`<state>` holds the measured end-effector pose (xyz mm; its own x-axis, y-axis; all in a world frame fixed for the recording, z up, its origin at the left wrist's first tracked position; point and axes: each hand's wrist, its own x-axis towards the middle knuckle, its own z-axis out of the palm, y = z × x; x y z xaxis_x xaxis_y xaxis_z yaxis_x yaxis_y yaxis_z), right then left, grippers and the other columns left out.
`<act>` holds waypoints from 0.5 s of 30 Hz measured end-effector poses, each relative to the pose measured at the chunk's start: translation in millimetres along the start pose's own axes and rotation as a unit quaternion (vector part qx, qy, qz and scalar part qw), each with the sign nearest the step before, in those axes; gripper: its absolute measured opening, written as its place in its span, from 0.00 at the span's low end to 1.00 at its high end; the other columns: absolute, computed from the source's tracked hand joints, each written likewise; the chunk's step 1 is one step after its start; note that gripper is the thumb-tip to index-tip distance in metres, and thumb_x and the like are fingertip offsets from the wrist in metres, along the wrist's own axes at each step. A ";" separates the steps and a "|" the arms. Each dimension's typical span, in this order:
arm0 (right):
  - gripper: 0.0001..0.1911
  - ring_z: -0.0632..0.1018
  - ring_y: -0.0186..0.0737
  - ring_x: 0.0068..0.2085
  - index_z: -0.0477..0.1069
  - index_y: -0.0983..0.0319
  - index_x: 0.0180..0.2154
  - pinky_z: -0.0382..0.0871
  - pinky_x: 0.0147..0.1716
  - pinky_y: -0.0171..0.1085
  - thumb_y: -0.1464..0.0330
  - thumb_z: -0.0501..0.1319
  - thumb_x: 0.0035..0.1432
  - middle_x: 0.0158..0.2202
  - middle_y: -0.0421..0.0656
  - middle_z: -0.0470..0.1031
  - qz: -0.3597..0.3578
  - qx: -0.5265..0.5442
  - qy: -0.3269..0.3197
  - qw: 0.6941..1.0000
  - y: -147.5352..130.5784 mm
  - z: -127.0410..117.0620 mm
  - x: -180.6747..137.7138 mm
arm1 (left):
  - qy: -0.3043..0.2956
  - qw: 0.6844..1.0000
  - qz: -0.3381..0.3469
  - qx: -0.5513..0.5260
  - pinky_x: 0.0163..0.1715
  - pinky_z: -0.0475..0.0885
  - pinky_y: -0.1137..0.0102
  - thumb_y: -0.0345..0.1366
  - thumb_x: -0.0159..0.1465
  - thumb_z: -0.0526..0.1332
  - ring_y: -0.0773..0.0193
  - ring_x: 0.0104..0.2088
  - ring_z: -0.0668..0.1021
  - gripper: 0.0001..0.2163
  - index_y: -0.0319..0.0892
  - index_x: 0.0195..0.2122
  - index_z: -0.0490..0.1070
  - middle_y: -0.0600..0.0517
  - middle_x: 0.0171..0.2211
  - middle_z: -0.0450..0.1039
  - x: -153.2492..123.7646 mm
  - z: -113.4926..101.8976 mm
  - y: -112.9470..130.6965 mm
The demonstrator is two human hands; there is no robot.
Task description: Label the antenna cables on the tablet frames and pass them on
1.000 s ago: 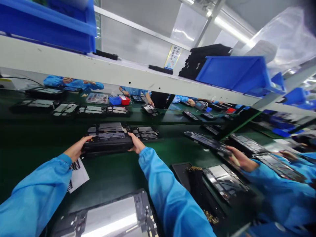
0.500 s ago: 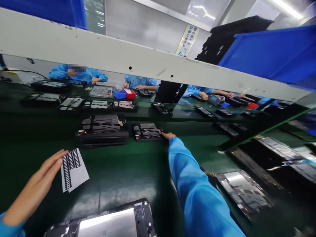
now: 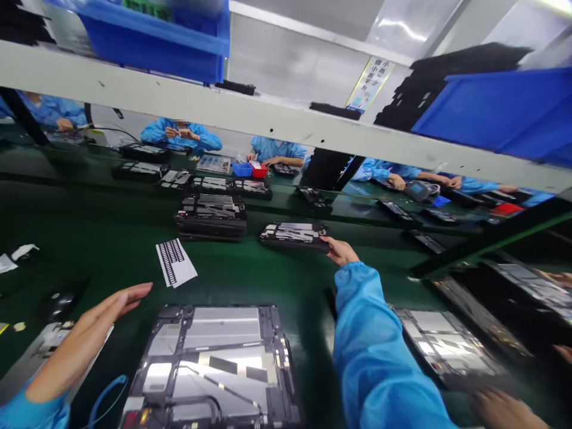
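Observation:
My right hand (image 3: pixel 342 251) is stretched forward and pinches the right end of an opened tablet (image 3: pixel 295 233), whose silver inner parts face up. Whether the tablet is off the bench I cannot tell. With its fingers straight and close together, my left hand (image 3: pixel 114 313) hovers over the left side and holds nothing. Just beyond its fingertips lie white paper sheets (image 3: pixel 185 271) with rows of small black labels. A larger-looking opened tablet (image 3: pixel 223 363) lies in front of me, its inner parts and cables showing.
A stack of opened tablets (image 3: pixel 211 215) stands left of my right hand. A white shelf beam (image 3: pixel 268 128) crosses above, carrying blue bins (image 3: pixel 496 113). To the right are a slanted dark post (image 3: pixel 487 238) and another person's blurred hand (image 3: pixel 504 408). Several people work opposite.
The view has shifted left and down, bringing the near tablet further into sight. My right hand now grips the tablet's end more fully, and its near side shows thicker. My left hand is off the paper sheets.

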<state>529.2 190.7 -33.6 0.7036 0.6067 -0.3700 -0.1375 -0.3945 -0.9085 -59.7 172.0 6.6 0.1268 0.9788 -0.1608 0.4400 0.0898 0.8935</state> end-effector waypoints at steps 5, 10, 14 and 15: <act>0.10 0.76 0.32 0.26 0.74 0.62 0.41 0.73 0.23 0.31 0.63 0.66 0.63 0.30 0.39 0.75 -0.081 0.039 0.004 0.996 -2.5 -38.9 -103.3 | -0.016 0.995 0.099 0.022 0.67 0.61 0.56 0.66 0.59 0.57 0.49 0.60 0.74 0.29 0.53 0.51 0.77 0.54 0.57 0.76 -1.4 6.5 28.9; 0.12 0.81 0.43 0.27 0.77 0.58 0.33 0.76 0.21 0.35 0.63 0.71 0.44 0.27 0.43 0.79 -0.138 0.063 -0.063 0.986 15.5 -38.4 -217.6 | -0.110 0.979 0.171 0.025 0.65 0.64 0.57 0.66 0.62 0.54 0.48 0.64 0.69 0.34 0.51 0.61 0.70 0.51 0.63 0.69 -10.6 41.1 70.9; 0.19 0.84 0.54 0.43 0.80 0.56 0.42 0.82 0.37 0.46 0.55 0.66 0.50 0.41 0.48 0.84 -0.125 -0.008 -0.123 0.984 73.8 -21.0 -281.7 | -0.160 0.961 0.221 0.041 0.69 0.58 0.56 0.58 0.70 0.45 0.53 0.69 0.61 0.30 0.53 0.70 0.55 0.57 0.68 0.60 -43.8 54.0 60.7; 0.20 0.84 0.55 0.46 0.81 0.55 0.43 0.82 0.40 0.48 0.53 0.64 0.52 0.43 0.48 0.84 -0.138 -0.053 -0.115 0.982 91.2 -20.5 -290.2 | -0.149 0.957 0.240 0.059 0.70 0.57 0.57 0.55 0.72 0.45 0.55 0.70 0.58 0.29 0.55 0.72 0.50 0.59 0.69 0.57 -54.3 52.8 48.3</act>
<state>326.8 -35.5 -5.1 0.5254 0.8362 -0.1569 0.1191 -0.2549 -0.9596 1.6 113.5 36.3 0.5801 0.8043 0.1290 0.3617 -0.3962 0.8439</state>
